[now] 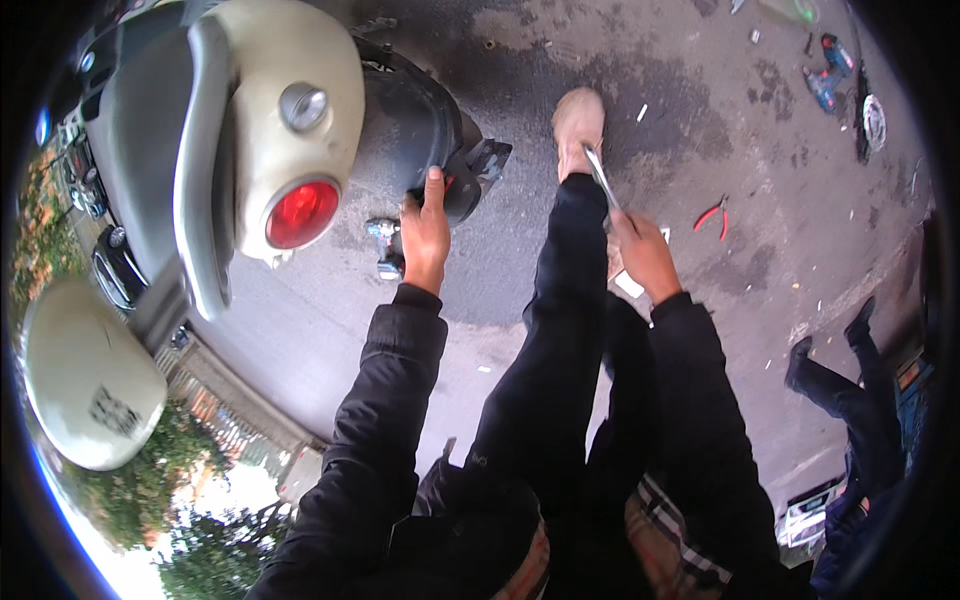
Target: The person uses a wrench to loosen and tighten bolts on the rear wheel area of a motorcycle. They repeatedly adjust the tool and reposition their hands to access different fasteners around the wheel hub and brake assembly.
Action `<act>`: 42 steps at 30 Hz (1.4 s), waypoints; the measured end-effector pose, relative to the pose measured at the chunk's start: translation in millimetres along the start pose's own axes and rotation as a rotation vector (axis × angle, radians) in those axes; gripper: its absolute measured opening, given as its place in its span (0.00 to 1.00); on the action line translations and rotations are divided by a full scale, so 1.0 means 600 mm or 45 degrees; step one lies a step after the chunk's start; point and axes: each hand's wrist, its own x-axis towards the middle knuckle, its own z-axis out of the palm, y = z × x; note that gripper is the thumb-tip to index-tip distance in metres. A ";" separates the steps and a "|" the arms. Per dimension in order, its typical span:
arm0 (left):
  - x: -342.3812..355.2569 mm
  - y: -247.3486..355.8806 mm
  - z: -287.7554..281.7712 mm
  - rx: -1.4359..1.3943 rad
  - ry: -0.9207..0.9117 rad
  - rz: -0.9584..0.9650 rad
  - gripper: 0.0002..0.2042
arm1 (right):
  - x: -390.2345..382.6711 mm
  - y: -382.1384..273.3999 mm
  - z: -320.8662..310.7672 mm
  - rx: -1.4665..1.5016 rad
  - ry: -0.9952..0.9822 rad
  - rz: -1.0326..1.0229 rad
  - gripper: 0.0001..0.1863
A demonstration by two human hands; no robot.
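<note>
Dark pavement (480, 285) spreads across the frame, with a cream scooter (290, 85) filling the upper left. Behind its tail light, left of the frame's upper centre, curves a black mudguard (400, 135). The person's left hand (425, 243) is at its lower edge, thumb against it; the other fingers are partly hidden, so whether they close around it cannot be told. The right hand (643, 255), right of centre, has its fingers wrapped around a slim metal tool (601, 178) that points toward a pale shoe (579, 115). A loose hold could let the tool slip onto that foot, and uneven pressure might jerk the mudguard against the thumb. A cordless drill (385, 247) lies below the mudguard, where a careless sidestep could catch it. Red-handled pliers (712, 217) lie farther right.
</note>
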 end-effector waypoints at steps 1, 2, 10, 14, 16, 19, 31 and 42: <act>0.008 -0.005 0.006 -0.014 0.076 0.077 0.44 | -0.031 0.020 -0.002 -0.054 0.059 -0.040 0.27; 0.011 -0.012 0.008 -0.005 0.132 0.140 0.46 | -0.058 0.043 -0.012 -0.045 -0.055 0.142 0.28; 0.025 -0.017 0.023 0.054 0.108 -0.042 0.61 | -0.243 0.190 0.054 -0.410 -0.230 0.271 0.25; 0.015 -0.009 0.011 0.043 0.009 -0.062 0.62 | -0.291 0.192 0.120 -0.554 -0.394 0.275 0.19; -0.001 -0.037 -0.004 -0.200 -0.059 0.036 0.60 | -0.304 0.164 0.157 -0.649 -0.425 0.172 0.18; -0.025 -0.110 -0.043 -0.510 -0.069 0.339 0.53 | -0.303 0.099 0.218 -0.740 -0.429 0.134 0.17; 0.094 -0.312 -0.471 -0.637 0.341 0.869 0.29 | -0.178 -0.080 0.542 -0.683 -0.156 -0.190 0.16; 0.210 -0.105 -0.604 -0.492 0.166 1.835 0.31 | -0.033 -0.190 0.644 -0.741 0.155 -0.231 0.24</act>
